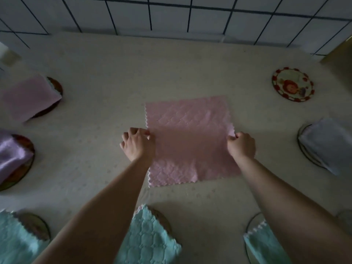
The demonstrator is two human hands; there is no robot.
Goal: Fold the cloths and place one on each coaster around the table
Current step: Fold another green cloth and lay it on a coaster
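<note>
A pink quilted cloth (188,130) lies spread on the cream table (114,73) in the middle. My left hand (138,143) pinches its left edge and my right hand (241,144) pinches its right edge, both about halfway down the cloth. At the far right sits a round flowered coaster (293,84) with nothing on it. Other coasters carry folded cloths: a pink one (31,97) and a lilac one (11,153) at the left, a grey one (327,143) at the right, and three teal ones along the near edge, the middle teal cloth (148,239) between my forearms.
A white tiled wall with dark grout (171,14) runs behind the table's far edge. A brownish object (341,54) stands at the far right corner. Bare tabletop surrounds the pink cloth on all sides.
</note>
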